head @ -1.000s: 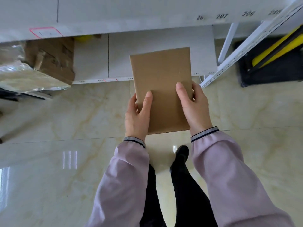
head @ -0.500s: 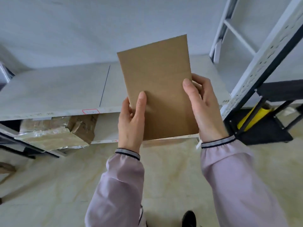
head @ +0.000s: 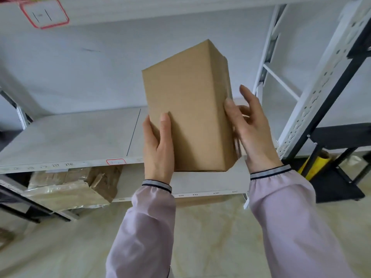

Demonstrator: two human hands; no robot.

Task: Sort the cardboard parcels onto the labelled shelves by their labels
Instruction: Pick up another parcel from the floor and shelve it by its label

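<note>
A plain brown cardboard parcel point(head: 190, 109) is held upright in front of me, over the front edge of the middle white shelf point(head: 70, 137). My left hand point(head: 158, 147) grips its lower left corner, thumb on the front face. My right hand point(head: 251, 127) rests against its right side with the fingers spread. No label shows on the parcel's visible faces. A red-bordered label point(head: 116, 162) sits on the middle shelf's front edge, and a larger red-bordered one point(head: 45, 14) on the upper shelf's edge.
A torn, tape-wrapped cardboard box point(head: 74, 187) lies on the lower shelf at left. A white perforated upright point(head: 321, 81) and a black frame point(head: 341, 137) with a yellow roll point(head: 315, 165) stand at right. Glossy marble floor point(head: 210, 237) lies below.
My view has tilted up from the floor to the shelves. The parcel has risen and turned so its side face shows, and my right hand's fingers have loosened and spread.
</note>
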